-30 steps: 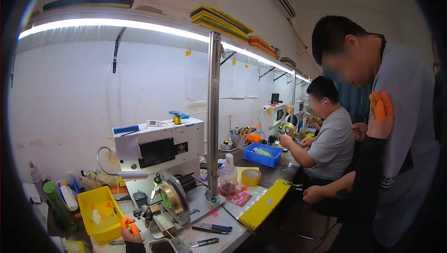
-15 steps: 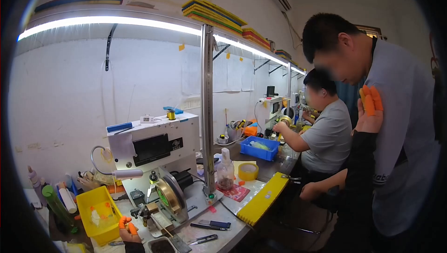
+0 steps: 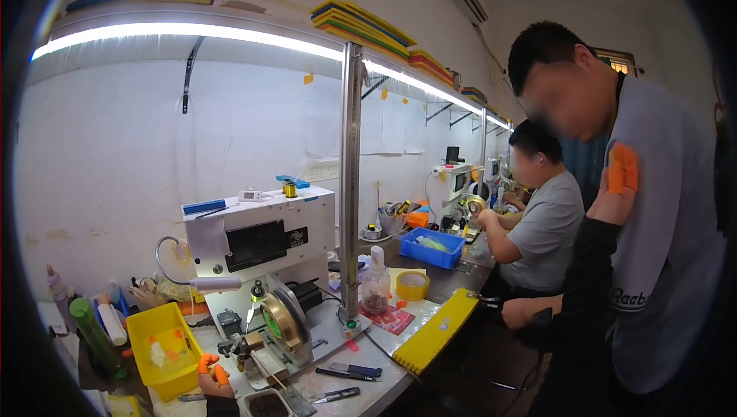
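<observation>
2 hands in the head view, orange covers on the fingertips; clock read from the middle of that view. Left hand [image 3: 215,377] at 7 o'clock: fingers curled, nothing visible between them; cannot tell if they pinch anything. Nearest it, just off toward 1 o'clock, a metal clamp [image 3: 243,352] on the wheel machine [image 3: 253,244], which stands on the bench [image 3: 376,392]. Yellow bin [image 3: 176,385] just beside the hand, toward 10 o'clock. Right hand [image 3: 623,171] at 3 o'clock, raised, fingers bunched side by side against the view of a co-worker's grey sleeve [image 3: 652,221]; contact uncertain, no held object made out.

Handling, by judgement: clamp looks stiff, dense, probably fixed to the machine; hold by its outer block, clear of the wheel [image 3: 280,325]. Bin likely light, slightly springy; take it by the rim, level, since loose bits inside could slide.

Hard to make out: anything small in the clamp; left palm; bin contents, blurred. Dark-filled tray [image 3: 268,393], toward 7 o'clock, runs off the lower edge.
</observation>
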Tool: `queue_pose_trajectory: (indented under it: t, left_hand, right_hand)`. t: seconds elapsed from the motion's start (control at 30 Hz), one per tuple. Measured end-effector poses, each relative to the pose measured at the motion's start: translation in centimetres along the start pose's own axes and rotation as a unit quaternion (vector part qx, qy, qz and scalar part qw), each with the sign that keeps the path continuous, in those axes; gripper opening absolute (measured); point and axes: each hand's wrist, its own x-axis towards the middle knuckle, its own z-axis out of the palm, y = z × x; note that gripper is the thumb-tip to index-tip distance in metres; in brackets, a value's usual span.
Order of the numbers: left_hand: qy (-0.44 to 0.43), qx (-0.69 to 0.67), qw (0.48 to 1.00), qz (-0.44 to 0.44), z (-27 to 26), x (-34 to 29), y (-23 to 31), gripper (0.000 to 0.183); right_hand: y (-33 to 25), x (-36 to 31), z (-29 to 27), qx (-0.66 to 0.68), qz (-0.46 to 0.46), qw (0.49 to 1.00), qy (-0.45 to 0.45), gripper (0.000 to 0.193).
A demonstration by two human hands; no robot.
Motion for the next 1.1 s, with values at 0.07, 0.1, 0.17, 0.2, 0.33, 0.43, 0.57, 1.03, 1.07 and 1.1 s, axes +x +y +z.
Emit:
queue_pose_trajectory:
  t: [0.07, 0.1, 0.17, 0.2, 0.33, 0.43, 0.57, 1.03, 1.07, 1.1]
  left_hand:
    - [-0.002, -0.005, 1.0, 0.002, 0.9, 0.4, 0.3, 0.027]
    - [0.014, 0.049, 0.999, -0.015, -1.1, -0.8, 0.4, 0.026]
    - [0.019, 0.062, 0.997, -0.033, -2.1, -1.4, 0.1, 0.026]
    - [0.02, 0.061, 0.998, -0.029, -1.8, -1.1, 0.3, 0.026]
    - [0.016, 0.026, 0.999, -0.033, -0.6, -0.3, 0.9, 0.026]
    - [0.006, 0.016, 0.999, -0.031, -0.4, -0.1, 0.5, 0.024]
    - [0.012, 0.05, 0.998, -0.024, -0.8, -0.1, 1.3, 0.022]
    - [0.002, 0.08, 0.996, -0.037, -0.9, -0.9, 2.3, 0.021]
    - [0.004, 0.072, 0.997, -0.04, -0.7, -0.7, 2.5, 0.022]
    - [0.001, 0.04, 0.998, -0.049, -0.1, -0.4, 2.6, 0.02]
  right_hand:
    - [2.3, 0.1, 0.8, 0.228, 0.084, 0.921, -0.304, 0.044]
    - [2.9, -5.2, 6.4, 0.209, 0.147, 0.907, -0.336, 0.055]
    - [-2.0, -9.2, 13.4, 0.116, 0.201, 0.853, -0.468, 0.069]
    - [-3.0, -9.3, 15.9, 0.082, 0.179, 0.845, -0.497, 0.066]
    - [-2.1, -6.9, 25.9, -0.221, 0.165, 0.833, -0.479, 0.056]
    - [0.8, -6.9, 29.3, -0.274, 0.211, 0.816, -0.463, 0.055]
    - [1.0, -7.5, 30.7, -0.311, 0.229, 0.802, -0.455, 0.056]
    - [-19.6, -13.6, 37.4, 0.044, 0.116, 0.73, -0.672, 0.05]
    - [-19.3, -13.7, 38.0, 0.037, 0.122, 0.732, -0.669, 0.05]
    - [-18.5, -13.7, 38.5, 0.018, 0.129, 0.732, -0.668, 0.05]
